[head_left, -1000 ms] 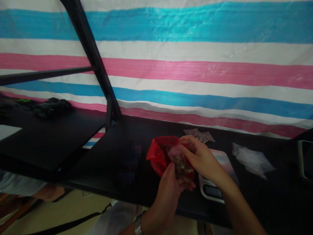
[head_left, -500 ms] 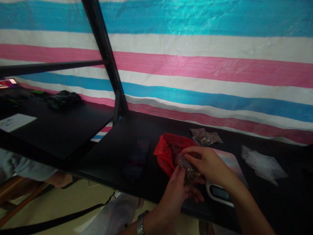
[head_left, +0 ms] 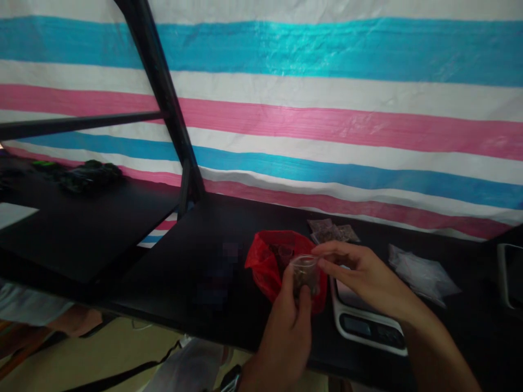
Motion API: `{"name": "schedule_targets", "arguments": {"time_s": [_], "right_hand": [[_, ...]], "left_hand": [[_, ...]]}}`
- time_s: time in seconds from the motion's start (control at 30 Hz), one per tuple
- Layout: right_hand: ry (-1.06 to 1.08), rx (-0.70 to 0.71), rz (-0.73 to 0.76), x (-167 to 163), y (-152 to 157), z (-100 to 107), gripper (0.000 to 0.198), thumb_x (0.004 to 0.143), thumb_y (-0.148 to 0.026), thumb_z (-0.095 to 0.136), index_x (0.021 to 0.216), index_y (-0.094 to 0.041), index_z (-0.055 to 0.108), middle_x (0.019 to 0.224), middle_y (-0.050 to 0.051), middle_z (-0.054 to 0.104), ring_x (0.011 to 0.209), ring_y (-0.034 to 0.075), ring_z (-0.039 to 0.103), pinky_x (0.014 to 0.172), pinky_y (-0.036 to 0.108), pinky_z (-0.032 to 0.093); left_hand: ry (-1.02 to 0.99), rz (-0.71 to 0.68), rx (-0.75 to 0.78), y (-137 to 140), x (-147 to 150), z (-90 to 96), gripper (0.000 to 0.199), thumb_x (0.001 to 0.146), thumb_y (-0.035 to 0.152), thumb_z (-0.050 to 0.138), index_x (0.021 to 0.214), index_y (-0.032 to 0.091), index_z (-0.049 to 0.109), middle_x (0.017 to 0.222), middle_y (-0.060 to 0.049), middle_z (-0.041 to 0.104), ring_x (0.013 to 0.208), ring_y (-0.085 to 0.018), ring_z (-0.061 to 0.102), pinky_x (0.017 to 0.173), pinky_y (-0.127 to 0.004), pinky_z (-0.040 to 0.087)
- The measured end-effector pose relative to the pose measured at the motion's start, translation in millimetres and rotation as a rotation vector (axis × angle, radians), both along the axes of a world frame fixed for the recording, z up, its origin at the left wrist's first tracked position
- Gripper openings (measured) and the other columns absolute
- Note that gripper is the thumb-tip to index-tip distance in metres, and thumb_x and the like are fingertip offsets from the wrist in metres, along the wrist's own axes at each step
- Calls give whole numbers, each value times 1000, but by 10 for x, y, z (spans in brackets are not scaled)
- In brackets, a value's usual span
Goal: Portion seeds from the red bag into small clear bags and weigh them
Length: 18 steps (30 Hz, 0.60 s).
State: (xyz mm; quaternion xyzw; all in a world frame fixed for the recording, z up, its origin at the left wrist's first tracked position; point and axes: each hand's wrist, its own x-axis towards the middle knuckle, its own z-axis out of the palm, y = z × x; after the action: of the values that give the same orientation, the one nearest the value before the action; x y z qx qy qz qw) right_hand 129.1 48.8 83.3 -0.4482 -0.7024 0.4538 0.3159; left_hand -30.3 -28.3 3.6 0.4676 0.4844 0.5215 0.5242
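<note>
A small clear plastic bag with tiny brownish pieces inside is held upright over the front of an open red plastic bag. My left hand is closed on its lower left part, thumb across the front. At the top right corner, the fingertips of my right hand pinch the rim. More small contents show dimly within the red bag. Partly under my right forearm lies a white digital scale with a dark display.
Several filled small bags lie behind my right hand. A pile of clear bags rests to the right, near a dark framed device. A black post rises at left. A person's bare limb shows lower left.
The small bag has turned upright and its contents sit low in it. My left hand has shifted its hold to the front; my right hand has moved to the top corner.
</note>
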Motion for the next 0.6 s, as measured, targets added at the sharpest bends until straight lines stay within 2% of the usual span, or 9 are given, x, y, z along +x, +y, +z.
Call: {"name": "schedule_targets", "arguments": {"time_s": [0.07, 0.1, 0.17, 0.27, 0.37, 0.5, 0.6], "right_hand": [[33, -14, 11, 3, -16, -15, 27, 90, -44, 74, 106, -24, 81, 104, 6, 83, 96, 24, 76, 86, 36, 58], [52, -16, 15, -4, -22, -22, 25, 91, -43, 74, 105, -24, 82, 106, 6, 83, 99, 24, 76, 89, 36, 57], [77, -10, 6, -4, -25, -23, 24, 91, -42, 73, 104, -24, 82, 104, 5, 82, 99, 25, 76, 89, 37, 57], [93, 37, -99, 135, 2, 14, 28, 88, -48, 74, 98, -22, 81, 91, 5, 81, 86, 23, 74, 79, 34, 57], [28, 70, -217, 477, 50, 16, 33, 86, -53, 75, 92, -21, 81, 86, 5, 78, 77, 20, 69, 72, 31, 54], [-157, -39, -242, 961, 126, -187, 35, 83, -54, 71, 86, -20, 80, 78, 5, 76, 68, 20, 65, 62, 30, 50], [-256, -17, -307, 1134, 180, -390, 33, 83, -51, 66, 87, -21, 79, 82, 7, 79, 69, 23, 68, 64, 33, 51]], "left_hand": [[116, 2, 112, 31, -14, 11, 44, 110, 37, 44, 152, 27, 51, 139, -11, 68, 134, -26, 63, 116, -43, 46], [172, 4, 146, 50, -17, 10, 44, 110, 34, 42, 153, 29, 50, 148, -10, 64, 140, -25, 58, 120, -44, 42], [252, 20, 203, 84, -20, -7, 45, 110, 31, 41, 156, 29, 46, 154, -11, 58, 142, -25, 57, 120, -45, 43], [344, 87, 262, 108, -20, -36, 50, 109, 30, 44, 159, 28, 39, 145, -12, 61, 126, -24, 66, 105, -42, 53], [439, 151, 315, 106, -26, -41, 45, 108, 29, 45, 153, 26, 44, 127, -10, 66, 100, -20, 69, 89, -37, 57], [511, 178, 422, 98, -41, -46, 35, 107, 24, 45, 141, 26, 50, 121, -7, 64, 96, -17, 68, 85, -32, 56], [532, 190, 450, 99, -54, -66, 32, 106, 21, 47, 137, 26, 51, 111, -4, 63, 84, -14, 66, 74, -27, 55]]}}
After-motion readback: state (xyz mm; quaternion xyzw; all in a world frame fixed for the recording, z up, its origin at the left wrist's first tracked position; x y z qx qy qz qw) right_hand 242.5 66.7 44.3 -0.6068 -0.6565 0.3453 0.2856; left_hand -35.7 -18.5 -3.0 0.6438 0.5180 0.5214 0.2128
